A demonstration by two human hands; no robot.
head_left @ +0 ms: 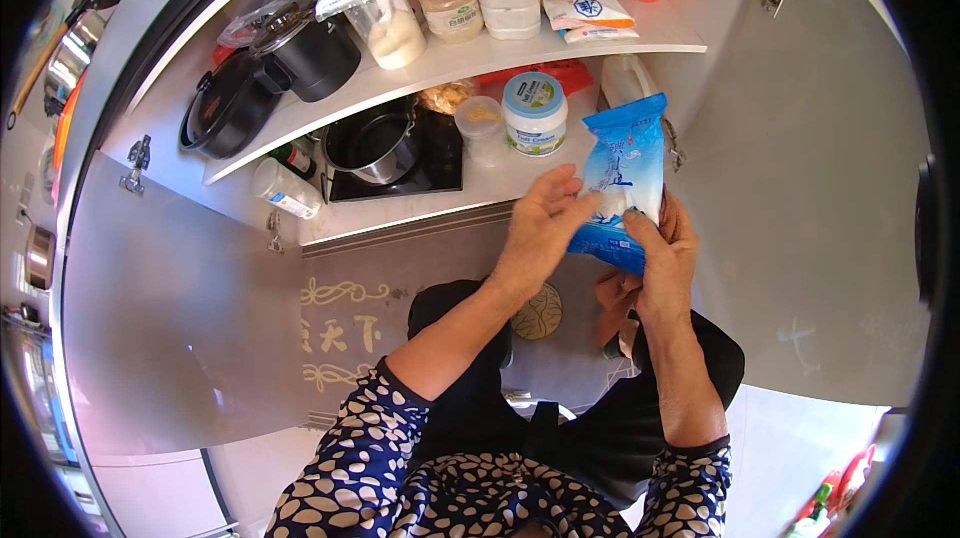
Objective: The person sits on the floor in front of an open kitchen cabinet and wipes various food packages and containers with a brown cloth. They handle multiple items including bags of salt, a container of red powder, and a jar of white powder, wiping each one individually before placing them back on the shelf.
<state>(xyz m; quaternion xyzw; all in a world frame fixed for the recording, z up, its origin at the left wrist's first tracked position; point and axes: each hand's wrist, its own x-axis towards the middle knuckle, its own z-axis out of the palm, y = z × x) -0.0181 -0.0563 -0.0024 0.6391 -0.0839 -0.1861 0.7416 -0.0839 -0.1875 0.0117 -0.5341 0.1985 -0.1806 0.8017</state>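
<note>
A blue and white plastic packet (pixel 625 158) is held up in front of the open cupboard, its top edge leaning a little to the right. My right hand (pixel 665 253) grips its lower right side, the thumb across the front and the other fingers partly hidden behind. At the packet's left side is my left hand (pixel 545 233), its fingers apart. One of its fingertips overlaps the packet's front; I cannot tell whether it touches. Just behind the packet, a white tub with a light blue lid (pixel 535 116) stands on the lower shelf.
Lower shelf: a black pot (pixel 370 143) on a black hob plate, a clear jar (pixel 482 130), a tipped white container (pixel 287 188). The upper shelf (pixel 660 33) carries pots, red-lidded jars and bags. Cupboard doors (pixel 190 308) stand wide on both sides; a grey mat (pixel 345 298) lies below.
</note>
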